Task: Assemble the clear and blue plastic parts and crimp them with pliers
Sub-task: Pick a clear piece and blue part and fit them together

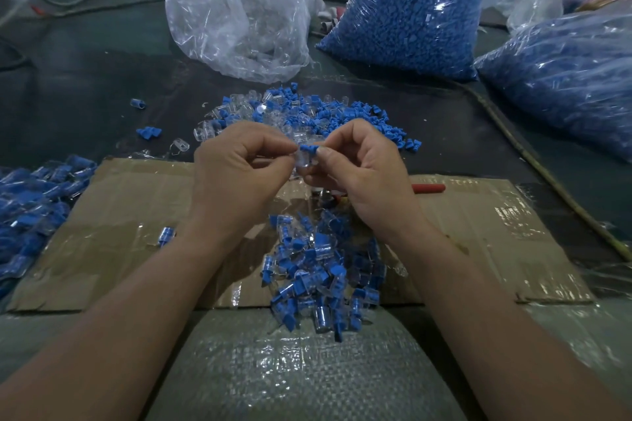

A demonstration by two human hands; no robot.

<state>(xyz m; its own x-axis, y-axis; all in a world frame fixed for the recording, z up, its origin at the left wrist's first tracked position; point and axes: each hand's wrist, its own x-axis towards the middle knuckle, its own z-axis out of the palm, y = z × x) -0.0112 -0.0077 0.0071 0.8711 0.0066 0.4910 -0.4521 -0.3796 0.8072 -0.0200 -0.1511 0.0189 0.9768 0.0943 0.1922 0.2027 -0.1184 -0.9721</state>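
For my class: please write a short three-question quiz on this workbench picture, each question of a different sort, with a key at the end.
1. True or false: the red-handled pliers lie on the cardboard, gripped by neither hand.
2. What do the left hand and right hand hold between them? A) a bag B) a blue part on a clear part C) a cable
3. Fill in: the assembled pieces lie ___ the person than the loose parts.
Key: 1 true; 2 B; 3 nearer.
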